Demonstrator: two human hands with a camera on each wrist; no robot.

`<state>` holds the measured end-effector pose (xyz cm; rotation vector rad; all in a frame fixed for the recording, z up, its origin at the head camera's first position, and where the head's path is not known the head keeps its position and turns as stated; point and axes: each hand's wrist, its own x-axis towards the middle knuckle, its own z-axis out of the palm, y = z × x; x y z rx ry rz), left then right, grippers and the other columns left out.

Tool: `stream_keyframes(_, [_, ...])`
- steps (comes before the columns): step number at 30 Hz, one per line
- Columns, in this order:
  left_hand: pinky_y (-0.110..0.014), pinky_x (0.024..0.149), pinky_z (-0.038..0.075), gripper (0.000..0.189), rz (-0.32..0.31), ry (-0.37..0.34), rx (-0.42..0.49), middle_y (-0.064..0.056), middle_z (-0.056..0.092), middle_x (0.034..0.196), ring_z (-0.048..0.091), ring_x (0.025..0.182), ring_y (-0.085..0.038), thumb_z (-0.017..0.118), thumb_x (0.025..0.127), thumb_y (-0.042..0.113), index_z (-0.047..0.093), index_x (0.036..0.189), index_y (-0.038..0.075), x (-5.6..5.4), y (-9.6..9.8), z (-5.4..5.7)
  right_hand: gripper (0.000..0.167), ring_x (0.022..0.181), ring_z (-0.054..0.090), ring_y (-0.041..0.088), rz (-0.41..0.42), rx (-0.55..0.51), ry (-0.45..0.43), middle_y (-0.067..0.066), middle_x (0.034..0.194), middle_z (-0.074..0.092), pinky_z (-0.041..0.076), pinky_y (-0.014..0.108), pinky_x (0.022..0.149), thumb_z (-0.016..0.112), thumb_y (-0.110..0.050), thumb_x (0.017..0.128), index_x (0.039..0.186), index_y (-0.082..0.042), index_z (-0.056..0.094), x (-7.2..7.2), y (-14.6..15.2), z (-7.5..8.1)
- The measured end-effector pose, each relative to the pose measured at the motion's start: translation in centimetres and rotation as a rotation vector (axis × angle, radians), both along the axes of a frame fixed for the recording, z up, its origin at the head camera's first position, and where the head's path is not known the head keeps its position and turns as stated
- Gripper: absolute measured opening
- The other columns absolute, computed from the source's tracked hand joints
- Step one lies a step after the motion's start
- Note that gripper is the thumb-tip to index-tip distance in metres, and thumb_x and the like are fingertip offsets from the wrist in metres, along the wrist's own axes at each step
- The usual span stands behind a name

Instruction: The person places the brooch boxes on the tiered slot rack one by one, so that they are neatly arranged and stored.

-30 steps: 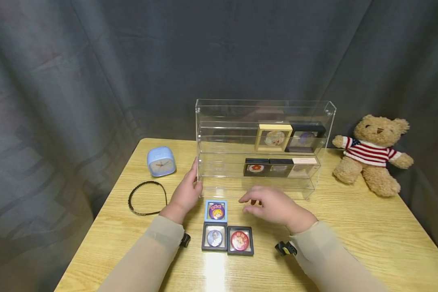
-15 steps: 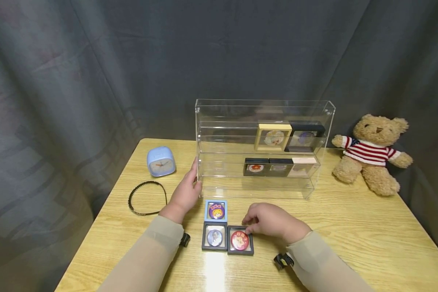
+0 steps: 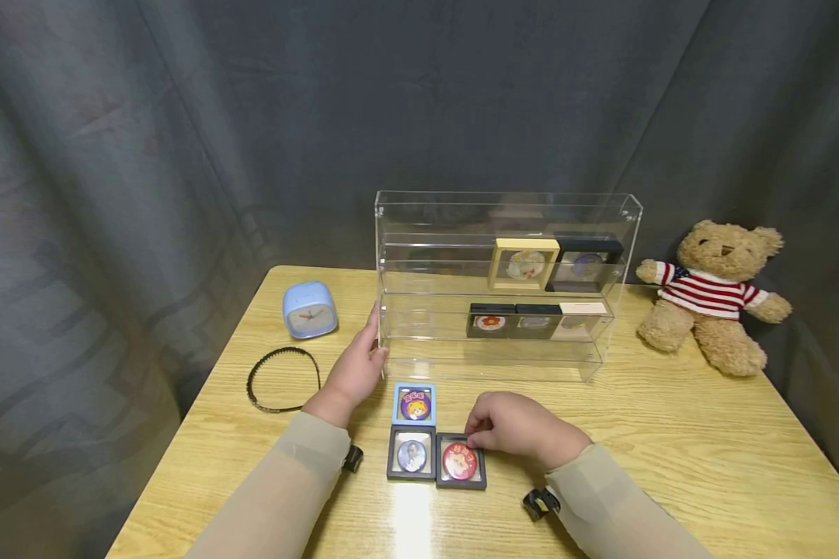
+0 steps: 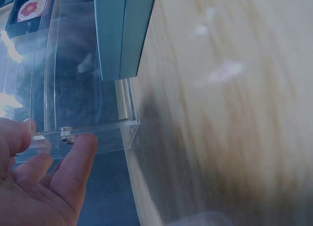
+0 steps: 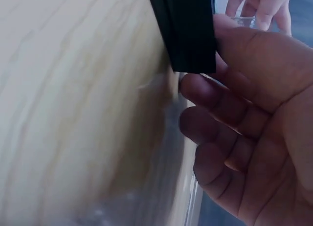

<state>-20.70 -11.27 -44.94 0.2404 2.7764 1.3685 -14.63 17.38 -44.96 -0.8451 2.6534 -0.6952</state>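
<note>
In the head view, my left hand point(image 3: 353, 371) rests its fingers along the left side of a clear acrylic display rack point(image 3: 426, 277). Its fingers point(image 4: 80, 155) touch the side panel in the left wrist view. My right hand point(image 3: 520, 425) pinches the top right edge of a black badge frame point(image 3: 485, 475) holding a round red badge; its underside fingers are hidden there. The right wrist view shows the thumb against the dark frame point(image 5: 190, 35) and the other fingers curled. Beside it lie another black badge frame point(image 3: 390, 458) with a blue-white badge and a blue badge frame point(image 3: 415, 423).
Several badge frames stand in the rack, including a yellow frame point(image 3: 524, 244) and a pink frame point(image 3: 583, 308). A blue alarm clock point(image 3: 309, 309) and black headband point(image 3: 252, 396) lie left. A teddy bear point(image 3: 720, 291) sits right on the wooden table point(image 3: 678, 435).
My right hand has come down toward me from in front of the rack and taken hold of the black frame with the red badge. My left hand has stayed at the rack's side.
</note>
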Motion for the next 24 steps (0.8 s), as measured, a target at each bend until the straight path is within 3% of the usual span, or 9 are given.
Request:
stream_keyframes(6, [-0.057, 0.111, 0.030, 0.083, 0.003, -0.010, -0.007, -0.015, 0.027, 0.159, 0.037, 0.137, -0.039, 0.052, 0.103, 0.014, -0.002, 0.157, 0.045, 0.1, 0.0, 0.1, 0.011, 0.067, 0.051, 0.003, -0.008, -0.005, 0.013, -0.019, 0.076, 0.055, 0.048, 0.027, 0.063, 0.075, -0.023, 0.088, 0.081, -0.028, 0.069, 0.0, 0.0, 0.1])
stream_keyframes(10, [-0.057, 0.111, 0.030, 0.084, 0.004, -0.017, -0.004, -0.014, 0.026, 0.159, 0.037, 0.137, -0.038, 0.052, 0.103, 0.015, -0.004, 0.154, 0.051, 0.1, 0.0, 0.1, 0.011, 0.066, 0.052, 0.004, -0.036, -0.035, -0.032, -0.019, 0.075, 0.058, 0.048, 0.028, 0.061, 0.073, -0.021, 0.090, 0.084, -0.028, 0.067, -0.2, 0.3, 0.4])
stream_keyframes(16, [-0.057, 0.111, 0.030, 0.085, 0.004, -0.020, 0.002, -0.014, 0.026, 0.160, 0.038, 0.137, -0.038, 0.053, 0.102, 0.014, -0.004, 0.154, 0.051, 0.1, 0.0, 0.0, 0.008, 0.074, 0.058, 0.007, -0.060, -0.146, -0.100, -0.016, 0.082, 0.062, 0.052, 0.029, 0.066, 0.073, -0.018, 0.090, 0.091, -0.024, 0.068, -0.6, 0.7, 1.3])
stream_keyframes(19, [-0.057, 0.111, 0.031, 0.085, 0.002, -0.019, 0.005, -0.014, 0.026, 0.160, 0.039, 0.136, -0.038, 0.053, 0.102, 0.014, -0.003, 0.155, 0.049, 0.1, 0.1, 0.0, 0.008, 0.074, 0.058, 0.009, -0.060, -0.186, -0.084, -0.015, 0.085, 0.063, 0.052, 0.029, 0.064, 0.074, -0.019, 0.090, 0.094, -0.023, 0.068, -0.9, 0.7, 2.0])
stream_keyframes(24, [-0.056, 0.111, 0.030, 0.082, 0.001, -0.019, 0.007, -0.014, 0.025, 0.160, 0.040, 0.136, -0.037, 0.052, 0.103, 0.014, -0.001, 0.157, 0.045, 0.2, 0.0, 0.2, 0.011, 0.076, 0.056, 0.009, -0.067, -0.224, 0.016, -0.013, 0.091, 0.063, 0.051, 0.029, 0.063, 0.075, -0.019, 0.090, 0.098, -0.024, 0.070, -1.7, 0.8, 3.6])
